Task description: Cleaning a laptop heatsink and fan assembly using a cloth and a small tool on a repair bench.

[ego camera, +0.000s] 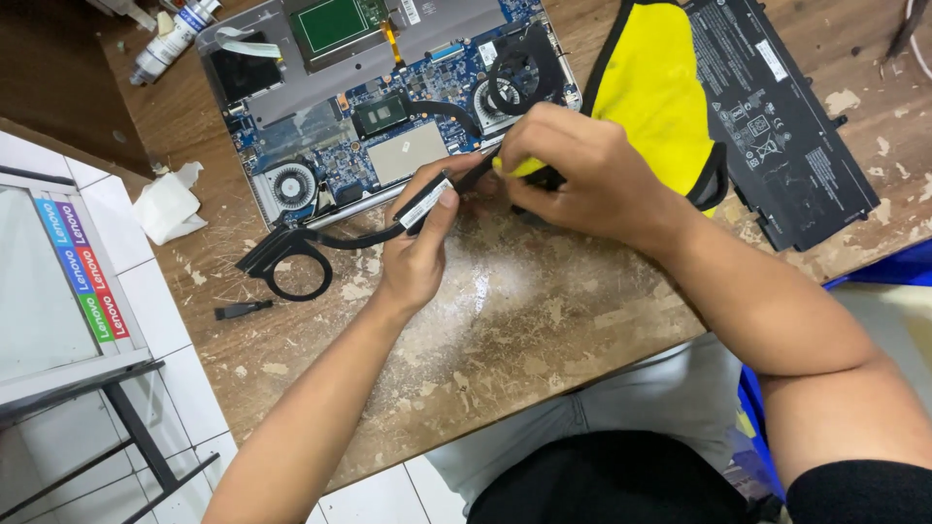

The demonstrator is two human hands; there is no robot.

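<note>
Holding the heat-pipe assembly [320, 238] above the desk, just in front of the opened laptop [388, 97]. My left hand [417, 257] pinches its flat metal plate [427, 202]; my right hand [582, 175] is closed on a dark-tipped tool [481, 175] touching that plate. I judge the part light, thin and easily bent, so the plate is the safest hold, not the pipe or ring end [296, 272]. Worn wooden desk [505, 320], chipped finish. Yellow cloth [655, 87], flat battery [777, 116], crumpled tissue [170, 206] nearby; white tiled floor [165, 320] below.

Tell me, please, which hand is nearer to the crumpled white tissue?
Left. The left hand holds the heatpipe piece right of the tissue; the right hand is farther right, beside the yellow cloth.
</note>
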